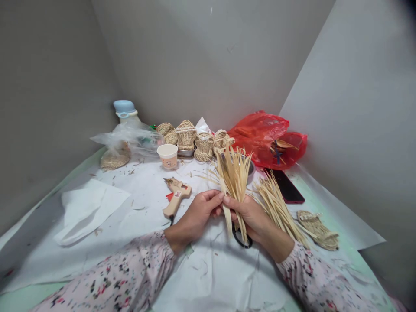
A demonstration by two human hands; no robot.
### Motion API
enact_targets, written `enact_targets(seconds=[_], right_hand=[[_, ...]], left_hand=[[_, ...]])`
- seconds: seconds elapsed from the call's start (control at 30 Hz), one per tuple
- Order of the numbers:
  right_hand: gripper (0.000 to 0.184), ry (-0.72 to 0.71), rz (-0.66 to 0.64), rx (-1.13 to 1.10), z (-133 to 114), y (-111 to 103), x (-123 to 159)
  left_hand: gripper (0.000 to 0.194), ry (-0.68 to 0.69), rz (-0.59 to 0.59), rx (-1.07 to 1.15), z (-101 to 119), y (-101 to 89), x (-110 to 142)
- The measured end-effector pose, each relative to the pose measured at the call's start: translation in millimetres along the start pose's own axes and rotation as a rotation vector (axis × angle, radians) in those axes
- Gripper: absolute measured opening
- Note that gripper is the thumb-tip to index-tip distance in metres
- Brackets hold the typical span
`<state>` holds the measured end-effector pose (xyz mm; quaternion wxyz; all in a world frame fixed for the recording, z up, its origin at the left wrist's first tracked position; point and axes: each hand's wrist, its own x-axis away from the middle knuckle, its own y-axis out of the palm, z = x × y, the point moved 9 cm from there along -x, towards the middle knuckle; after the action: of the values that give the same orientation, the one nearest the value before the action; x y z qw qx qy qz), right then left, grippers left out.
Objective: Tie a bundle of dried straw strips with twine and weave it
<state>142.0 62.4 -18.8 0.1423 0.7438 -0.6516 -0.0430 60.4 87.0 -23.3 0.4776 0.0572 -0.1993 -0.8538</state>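
Note:
My right hand (248, 213) is closed around a bundle of dry straw strips (238, 175), whose upper ends fan out away from me. Beside it, my left hand (203, 212) pinches a wider, pale straw strip (228, 216) at the bundle's left edge. The two thumbs nearly touch. Under the right hand shows the black loop handle (243, 243) of a tool, probably scissors; the rest of it is hidden. A second pile of straw strips (277, 208) lies on the table just right of my right hand.
A beige glue gun (177, 199) lies left of my hands, near a paper cup (167, 157). Several woven straw pieces (186, 136) stand at the back. A red plastic bag (256, 132), a phone (287, 186) and a flat woven piece (318, 229) are right; white cloth (94, 203) lies left.

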Motion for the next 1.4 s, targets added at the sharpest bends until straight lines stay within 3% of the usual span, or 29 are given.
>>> enact_targets(seconds=[0.2, 0.37, 0.53, 0.73, 0.9, 1.0, 1.1, 1.2, 1.27, 1.4], right_hand=[[0.024, -0.028, 0.015, -0.198, -9, 2, 3], [0.02, -0.077, 0.133, -0.292, -31, -10, 6], [0.018, -0.169, 0.108, -0.363, -85, -13, 28], [0.011, -0.524, 0.192, -0.455, -167, -29, 90], [0.019, -0.693, 0.336, -0.385, -189, -43, 112], [0.01, -0.615, 0.326, -0.281, -170, -38, 90], [0.016, -0.278, 0.245, -0.031, -112, -21, 49], [0.021, -0.077, 0.169, 0.257, -60, -8, 23], [0.022, -0.068, 0.139, 0.382, -44, -1, 14], [0.03, -0.141, 0.074, 0.456, -39, 10, 11]], left_hand=[[0.023, 0.003, -0.001, 0.072, 5, 2.7, 3], [0.019, 0.011, 0.062, 0.12, 4, -5.4, 2], [0.019, 0.001, 0.084, 0.125, 3, -8.0, 1], [0.016, -0.01, 0.1, 0.103, 3, -8.8, 1], [0.02, -0.004, 0.087, 0.105, 2, -7.6, 1], [0.019, 0.001, 0.069, 0.076, 3, -5.3, 1], [0.021, 0.032, 0.062, 0.046, 8, -3.9, 2], [0.022, 0.07, 0.065, 0.041, 12, -4.7, 3], [0.022, 0.075, 0.06, 0.037, 12, -5.4, 2], [0.022, 0.062, 0.042, -0.011, 11, -4.1, 3]])
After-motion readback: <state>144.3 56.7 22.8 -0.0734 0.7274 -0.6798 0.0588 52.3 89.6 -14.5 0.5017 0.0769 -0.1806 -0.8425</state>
